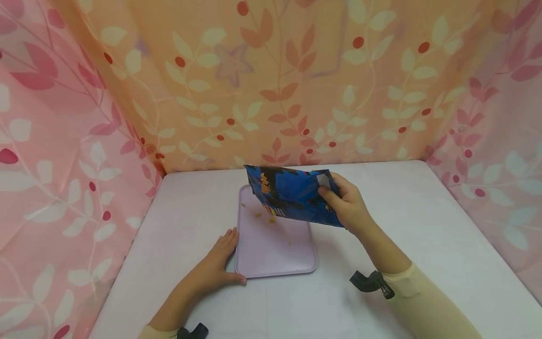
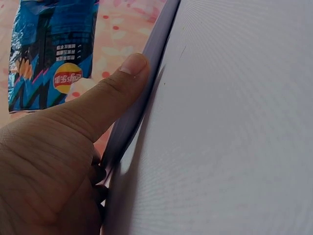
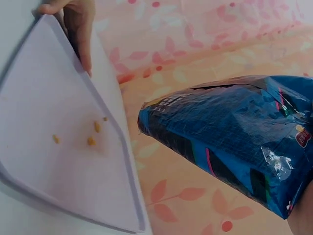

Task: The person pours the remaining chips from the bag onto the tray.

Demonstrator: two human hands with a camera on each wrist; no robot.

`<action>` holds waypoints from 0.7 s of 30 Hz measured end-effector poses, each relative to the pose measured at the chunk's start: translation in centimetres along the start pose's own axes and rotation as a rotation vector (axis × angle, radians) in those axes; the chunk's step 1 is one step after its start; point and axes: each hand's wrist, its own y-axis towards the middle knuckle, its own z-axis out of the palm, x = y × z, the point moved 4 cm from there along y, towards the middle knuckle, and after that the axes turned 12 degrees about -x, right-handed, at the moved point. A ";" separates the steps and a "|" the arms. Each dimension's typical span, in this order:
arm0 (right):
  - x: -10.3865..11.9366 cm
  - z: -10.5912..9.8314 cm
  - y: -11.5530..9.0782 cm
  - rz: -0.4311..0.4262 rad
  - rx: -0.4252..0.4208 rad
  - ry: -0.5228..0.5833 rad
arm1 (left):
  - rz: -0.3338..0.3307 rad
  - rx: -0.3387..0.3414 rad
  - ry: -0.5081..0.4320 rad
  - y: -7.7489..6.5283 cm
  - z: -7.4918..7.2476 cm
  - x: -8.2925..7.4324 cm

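Note:
My right hand (image 1: 351,205) grips one end of a blue chip bag (image 1: 296,193), thumb on the near face. The bag is held sideways above the far part of a lilac tray (image 1: 275,254). A few small yellow chip pieces (image 1: 272,220) lie on the tray. In the right wrist view the narrow end of the chip bag (image 3: 195,127) points toward the tray (image 3: 63,181); its contents are hidden. At the tray's left edge rests my left hand (image 1: 216,263), fingers extended along the side and thumb at the near corner. The left wrist view shows its thumb (image 2: 120,83) against the rim.
The tray stands on a white-covered table (image 1: 190,197). A floral curtain (image 1: 296,94) hangs behind it, and pink floral cloth (image 1: 76,188) covers both sides. Black wrist straps (image 1: 372,284) sit on both arms.

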 end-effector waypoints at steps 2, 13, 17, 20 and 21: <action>0.4 -0.2 0.4 0.002 -0.009 -0.026 | 0.001 0.000 0.002 0.0 0.0 -0.1; 0.1 0.8 1.2 0.082 0.027 -0.053 | -0.019 0.026 0.001 0.0 -0.2 -0.2; 0.0 1.2 1.2 0.084 0.048 -0.036 | -0.018 0.023 0.000 0.0 -0.3 -0.3; 0.0 1.3 1.3 0.083 0.057 -0.050 | -0.013 0.025 0.005 0.1 -0.3 -0.3; 0.0 1.3 1.3 0.082 0.050 -0.059 | -0.013 0.027 0.006 0.1 -0.2 -0.3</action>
